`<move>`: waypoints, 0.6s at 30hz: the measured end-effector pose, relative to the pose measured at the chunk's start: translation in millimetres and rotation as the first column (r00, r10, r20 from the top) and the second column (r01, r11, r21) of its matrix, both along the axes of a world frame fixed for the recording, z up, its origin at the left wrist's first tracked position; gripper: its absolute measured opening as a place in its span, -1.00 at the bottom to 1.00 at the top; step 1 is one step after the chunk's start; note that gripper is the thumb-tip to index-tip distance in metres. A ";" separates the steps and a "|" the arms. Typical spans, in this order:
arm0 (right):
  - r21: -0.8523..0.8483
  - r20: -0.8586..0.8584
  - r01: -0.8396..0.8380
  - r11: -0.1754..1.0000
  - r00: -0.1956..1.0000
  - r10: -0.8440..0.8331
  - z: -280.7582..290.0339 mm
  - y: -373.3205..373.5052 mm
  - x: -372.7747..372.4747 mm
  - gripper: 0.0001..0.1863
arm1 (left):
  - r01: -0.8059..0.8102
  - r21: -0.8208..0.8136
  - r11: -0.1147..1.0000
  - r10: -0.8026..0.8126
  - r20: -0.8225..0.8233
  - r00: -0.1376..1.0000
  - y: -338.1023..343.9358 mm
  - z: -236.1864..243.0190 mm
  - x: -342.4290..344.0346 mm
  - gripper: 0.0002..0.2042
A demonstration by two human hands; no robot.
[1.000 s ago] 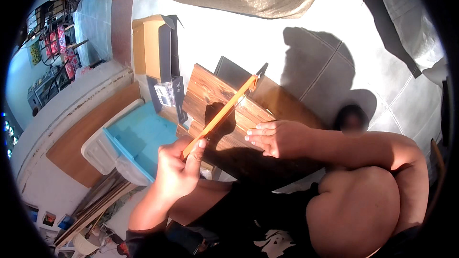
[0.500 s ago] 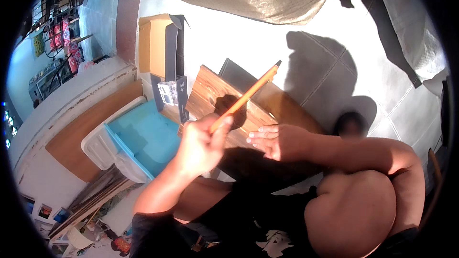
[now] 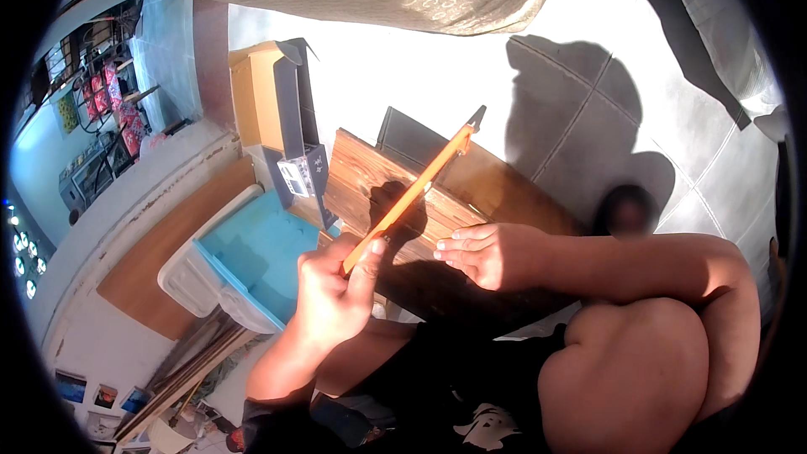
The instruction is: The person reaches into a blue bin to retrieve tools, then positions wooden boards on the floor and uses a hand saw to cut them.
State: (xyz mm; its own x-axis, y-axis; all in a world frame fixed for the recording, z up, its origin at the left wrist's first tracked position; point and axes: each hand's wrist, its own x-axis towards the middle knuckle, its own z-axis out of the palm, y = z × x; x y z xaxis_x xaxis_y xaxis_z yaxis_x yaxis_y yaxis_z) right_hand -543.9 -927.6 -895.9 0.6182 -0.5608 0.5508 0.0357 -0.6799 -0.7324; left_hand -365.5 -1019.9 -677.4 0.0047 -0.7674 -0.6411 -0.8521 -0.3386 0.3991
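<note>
While a light-blue plastic bin (image 3: 261, 252) sits near an open cardboard box (image 3: 290, 101), the grip of the left hand (image 3: 336, 298) pinches the lower end of an orange-bodied tool (image 3: 412, 193) slanting above a wooden board (image 3: 357, 168). The right hand (image 3: 486, 256) has its fingers close together at the board; whether it pinches anything, I cannot tell.

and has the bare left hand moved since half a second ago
Yes, the left hand drew back toward the person, judged against the blue plastic bin.
</note>
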 end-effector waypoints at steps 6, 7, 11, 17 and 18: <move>-0.018 -0.024 0.029 0.999 0.999 -0.030 0.2 1.0 0.2 -0.73 | 0.024 -0.015 1.000 -0.024 0.004 1.000 4.6 4.2 -0.9 -0.72; -0.024 -0.024 0.028 0.999 0.999 -0.029 0.7 -0.1 -0.4 -0.72 | 0.032 -0.010 0.999 -0.032 0.019 0.999 5.0 4.8 -0.9 -0.72; -0.013 -0.028 0.043 0.999 0.999 -0.043 0.4 1.6 0.6 -0.71 | 0.039 -0.010 0.999 -0.039 0.023 0.999 3.5 6.9 0.7 -0.71; -0.015 -0.040 0.016 1.000 0.999 -0.017 -3.5 1.3 2.0 -0.69 | -0.034 0.044 0.998 0.033 0.010 0.999 -2.1 8.1 -0.8 -0.69; -0.018 -0.043 0.009 1.000 0.999 -0.010 -3.4 1.3 1.9 -0.69 | -0.055 0.054 0.997 0.055 0.001 0.998 -3.3 8.4 -0.4 -0.68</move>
